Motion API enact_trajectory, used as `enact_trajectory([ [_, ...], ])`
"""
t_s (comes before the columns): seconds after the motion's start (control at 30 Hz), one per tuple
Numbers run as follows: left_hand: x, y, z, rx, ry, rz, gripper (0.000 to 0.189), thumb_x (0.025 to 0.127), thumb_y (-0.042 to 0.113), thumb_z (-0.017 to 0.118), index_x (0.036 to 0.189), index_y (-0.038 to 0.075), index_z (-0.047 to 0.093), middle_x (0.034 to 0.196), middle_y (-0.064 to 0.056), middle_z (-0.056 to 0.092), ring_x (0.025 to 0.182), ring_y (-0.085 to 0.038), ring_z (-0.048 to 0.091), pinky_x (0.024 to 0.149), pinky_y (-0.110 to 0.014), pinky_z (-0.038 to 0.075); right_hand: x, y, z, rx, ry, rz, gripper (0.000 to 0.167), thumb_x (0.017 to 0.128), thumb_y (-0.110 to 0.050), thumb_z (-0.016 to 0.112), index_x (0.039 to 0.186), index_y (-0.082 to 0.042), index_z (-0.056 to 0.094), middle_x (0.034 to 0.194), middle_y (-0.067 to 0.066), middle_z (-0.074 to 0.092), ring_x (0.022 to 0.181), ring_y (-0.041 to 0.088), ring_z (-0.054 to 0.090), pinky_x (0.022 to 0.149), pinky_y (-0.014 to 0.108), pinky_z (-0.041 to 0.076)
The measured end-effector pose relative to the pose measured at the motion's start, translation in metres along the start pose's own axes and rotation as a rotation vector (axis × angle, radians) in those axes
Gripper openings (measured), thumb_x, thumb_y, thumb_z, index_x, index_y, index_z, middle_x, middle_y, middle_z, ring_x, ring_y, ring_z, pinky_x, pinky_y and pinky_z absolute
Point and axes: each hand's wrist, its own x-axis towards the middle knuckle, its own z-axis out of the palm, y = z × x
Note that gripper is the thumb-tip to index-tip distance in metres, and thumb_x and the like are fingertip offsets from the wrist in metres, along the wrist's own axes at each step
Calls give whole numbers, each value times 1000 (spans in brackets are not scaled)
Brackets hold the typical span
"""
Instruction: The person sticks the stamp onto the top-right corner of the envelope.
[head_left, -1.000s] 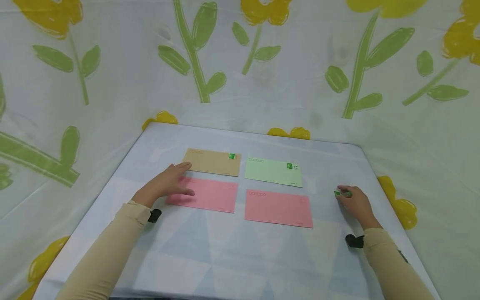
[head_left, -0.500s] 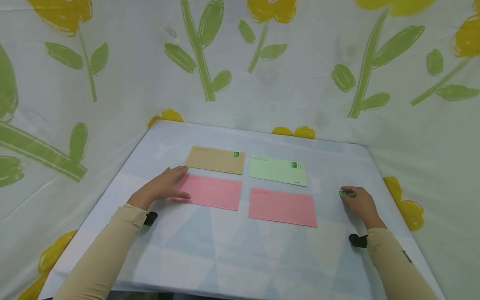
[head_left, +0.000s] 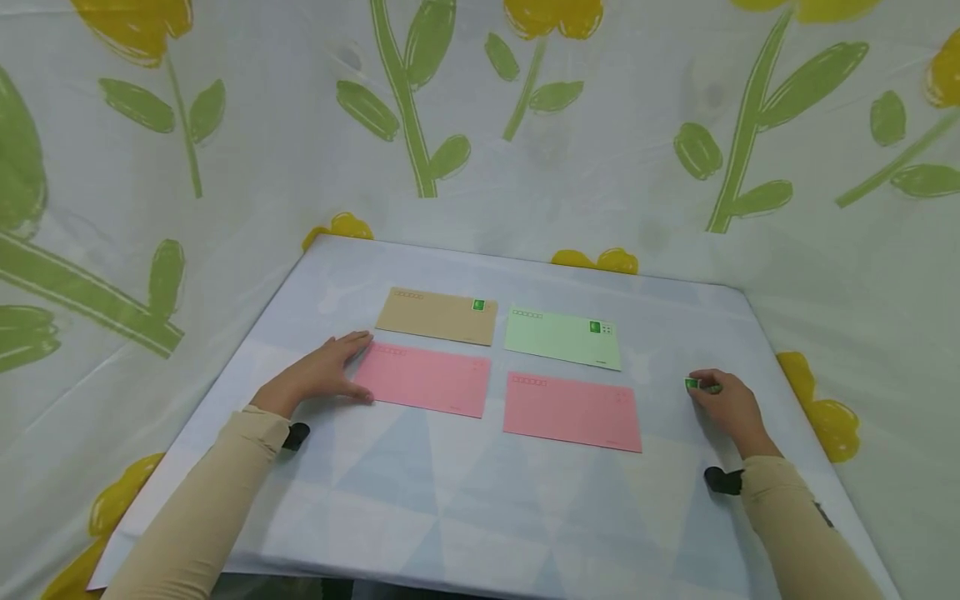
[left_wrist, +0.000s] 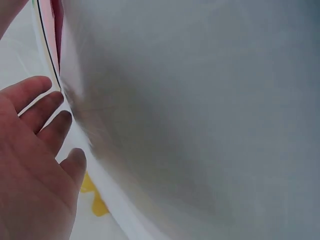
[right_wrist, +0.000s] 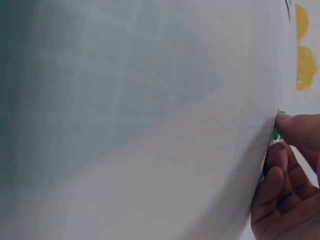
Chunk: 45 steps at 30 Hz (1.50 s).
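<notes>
My left hand point(head_left: 315, 373) has its fingers and thumb spread at the left edge of one pink envelope point(head_left: 423, 379). In the left wrist view the fingers point(left_wrist: 40, 112) are relaxed, with nothing between them. At the right side of the table, my right hand point(head_left: 729, 407) pinches green stamps point(head_left: 692, 383) between thumb and fingers, low over the cloth. The fingers cover part of them. A second pink envelope point(head_left: 572, 412) lies between the hands. Behind the pink pair lie a brown envelope point(head_left: 431, 318) and a light green envelope point(head_left: 555, 340), each with a green stamp at its upper right.
The envelopes lie flat in two rows on a table point(head_left: 480, 533) covered with a pale blue and white patterned cloth. A white curtain point(head_left: 277, 100) with yellow flowers and green leaves hangs around the back and sides.
My left hand has drawn back leftward from over the pink envelope to its left edge. My right hand keeps its pinch on the stamps. The head view has shifted slightly.
</notes>
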Motion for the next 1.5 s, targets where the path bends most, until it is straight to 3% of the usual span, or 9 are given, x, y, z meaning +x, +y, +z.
enact_trajectory([
  [0.43,4,-3,-4,0,-23,-16,116,70,44,93,158,-1,31,166,-23,22,152,-47,12,123,-63,8,1,0,-2,-5,29,-1,36,98,-15,65,128,4,62,116,26,61,100,38,59,76,41,52],
  [0.87,6,-8,0,11,-35,-37,113,70,47,92,158,5,35,167,-20,20,149,-56,11,119,-70,18,-1,-3,-1,-1,79,0,32,100,-16,59,126,3,64,114,25,63,99,38,60,75,37,50],
  [1.0,6,-8,0,5,-40,-40,113,70,48,92,158,5,35,167,-20,19,149,-56,10,119,-70,17,-1,-7,-1,35,72,27,33,102,-17,56,128,3,63,117,26,62,101,37,59,74,34,51],
  [1.23,5,-7,1,3,-42,-46,113,71,49,91,158,5,34,167,-20,18,148,-58,9,119,-70,16,-4,-12,1,144,26,109,39,105,-23,53,135,2,59,125,25,58,103,32,57,67,17,47],
  [1.5,7,-4,0,25,-52,-48,112,73,48,90,158,3,34,167,-21,17,152,-49,9,121,-66,12,-7,-20,3,216,15,128,40,107,-25,50,137,0,59,128,22,57,105,29,54,66,13,45],
])
